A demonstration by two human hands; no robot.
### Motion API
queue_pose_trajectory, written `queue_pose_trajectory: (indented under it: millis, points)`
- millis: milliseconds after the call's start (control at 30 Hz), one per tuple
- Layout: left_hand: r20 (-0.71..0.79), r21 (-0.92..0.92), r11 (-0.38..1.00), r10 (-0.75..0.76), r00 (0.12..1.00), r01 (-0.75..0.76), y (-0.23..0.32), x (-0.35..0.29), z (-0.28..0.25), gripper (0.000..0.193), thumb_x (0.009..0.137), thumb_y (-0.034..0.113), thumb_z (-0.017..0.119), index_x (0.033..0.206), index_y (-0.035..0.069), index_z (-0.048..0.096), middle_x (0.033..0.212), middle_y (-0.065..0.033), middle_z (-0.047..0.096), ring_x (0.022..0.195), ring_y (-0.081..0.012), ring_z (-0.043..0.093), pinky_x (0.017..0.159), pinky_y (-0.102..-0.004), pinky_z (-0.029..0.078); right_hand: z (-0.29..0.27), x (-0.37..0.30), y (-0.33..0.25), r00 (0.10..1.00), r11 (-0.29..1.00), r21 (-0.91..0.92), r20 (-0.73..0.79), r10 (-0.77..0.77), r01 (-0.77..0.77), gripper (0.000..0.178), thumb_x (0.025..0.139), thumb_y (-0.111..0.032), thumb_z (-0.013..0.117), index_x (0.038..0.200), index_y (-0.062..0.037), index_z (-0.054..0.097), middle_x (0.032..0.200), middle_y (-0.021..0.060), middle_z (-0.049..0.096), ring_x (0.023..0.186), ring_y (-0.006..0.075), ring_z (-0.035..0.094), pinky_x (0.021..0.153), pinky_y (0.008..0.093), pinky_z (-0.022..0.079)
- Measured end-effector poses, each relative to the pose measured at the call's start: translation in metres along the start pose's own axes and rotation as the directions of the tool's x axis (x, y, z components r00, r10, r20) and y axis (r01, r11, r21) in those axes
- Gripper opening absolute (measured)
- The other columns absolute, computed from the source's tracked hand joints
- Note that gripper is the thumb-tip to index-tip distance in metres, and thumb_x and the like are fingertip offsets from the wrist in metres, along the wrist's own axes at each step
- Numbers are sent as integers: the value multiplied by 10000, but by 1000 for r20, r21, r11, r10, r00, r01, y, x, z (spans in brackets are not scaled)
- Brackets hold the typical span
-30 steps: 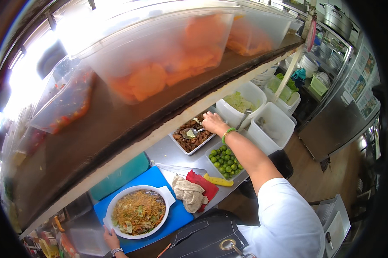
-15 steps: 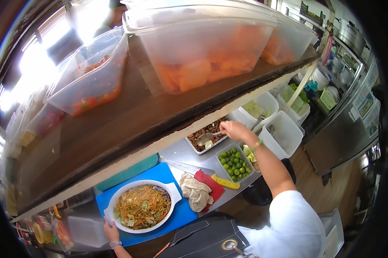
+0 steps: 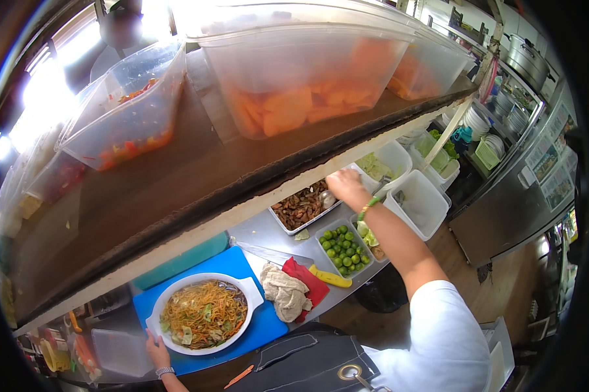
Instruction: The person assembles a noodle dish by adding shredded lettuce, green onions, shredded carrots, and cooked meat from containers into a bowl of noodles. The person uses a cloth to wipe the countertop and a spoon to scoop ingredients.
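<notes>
My right hand (image 3: 348,187) is closed round the handle of a metal spoon (image 3: 328,198). Its bowl rests among brown cooked pieces, perhaps meat, in a white rectangular tray (image 3: 293,230). The fingers are partly hidden beneath the shelf edge. At lower left, my left hand (image 3: 157,354) grips the left end of a white oval dish (image 3: 255,297), thumb by the rim. Stir-fried noodles (image 3: 204,313) with cabbage and vegetables fill the dish, which sits on a blue cutting board (image 3: 273,328). A pale cabbage piece (image 3: 302,234) lies on the counter beside the tray.
A shelf (image 3: 242,163) with clear tubs of sliced carrots (image 3: 288,108) and chopped peppers (image 3: 131,147) overhangs the counter. Near the board lie a knife (image 3: 262,251), a beige cloth (image 3: 285,292) and a red cloth (image 3: 313,287). Green citrus (image 3: 343,248) and white bins (image 3: 422,202) stand right.
The spoon has moved toward the tray's right end. The cabbage piece has gone from the tray's edge to the counter. My left hand stays at the dish; the view has shifted slightly.
</notes>
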State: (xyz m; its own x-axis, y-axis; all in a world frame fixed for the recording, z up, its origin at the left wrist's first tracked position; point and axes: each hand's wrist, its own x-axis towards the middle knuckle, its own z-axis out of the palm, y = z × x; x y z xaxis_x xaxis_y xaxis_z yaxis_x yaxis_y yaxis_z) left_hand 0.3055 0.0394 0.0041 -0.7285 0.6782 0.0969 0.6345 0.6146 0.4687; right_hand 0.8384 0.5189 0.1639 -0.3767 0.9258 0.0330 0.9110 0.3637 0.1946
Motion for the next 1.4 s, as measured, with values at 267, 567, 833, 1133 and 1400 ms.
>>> queue_pose_trajectory:
  millis: [267, 567, 833, 1133, 1400]
  points:
    - [74, 50, 994, -104, 992, 101, 26, -6, -15, 565, 892, 139, 595, 1421, 54, 414, 1006, -210, 599, 920, -353, 576, 844, -428, 444, 63, 34, -14, 970, 923, 362, 239, 45, -132, 120, 771, -107, 697, 846, -21, 735, 911, 194, 700, 887, 329, 685, 772, 411, 541]
    - [68, 33, 996, -87, 994, 85, 8, -3, -4, 571, 888, 127, 599, 1422, 60, 410, 1000, -217, 594, 937, -370, 570, 843, -431, 444, 73, -1, 32, 950, 665, 709, 312, 5, -236, 154, 748, -191, 772, 807, -52, 743, 672, 79, 692, 606, 152, 642, 593, 309, 506]
    - [21, -4, 998, -66, 998, 67, 23, -7, -12, 545, 867, 99, 611, 1384, 27, 452, 1031, -223, 619, 942, -373, 601, 843, -427, 465, 73, -8, 36, 997, 617, 784, 23, 71, -62, 178, 752, -220, 778, 798, -54, 734, 695, 79, 686, 636, 151, 623, 608, 304, 489]
    - [-69, 113, 994, 2, 998, 5, 22, -6, -2, 538, 861, 241, 630, 1356, 75, 498, 964, -192, 634, 889, -385, 592, 816, -457, 472, -18, -40, -101, 937, 406, 879, -113, -331, 250, 90, 794, -65, 724, 833, 14, 708, 719, 68, 683, 649, 112, 606, 597, 276, 486]
    - [-12, 63, 995, -72, 997, 73, 27, -8, -9, 574, 870, 267, 631, 1392, 93, 469, 1034, -196, 631, 943, -378, 580, 875, -444, 456, -31, -109, -289, 784, 457, 728, -175, -596, 510, 116, 836, -131, 641, 910, -60, 694, 918, 127, 660, 803, 309, 653, 737, 407, 523]
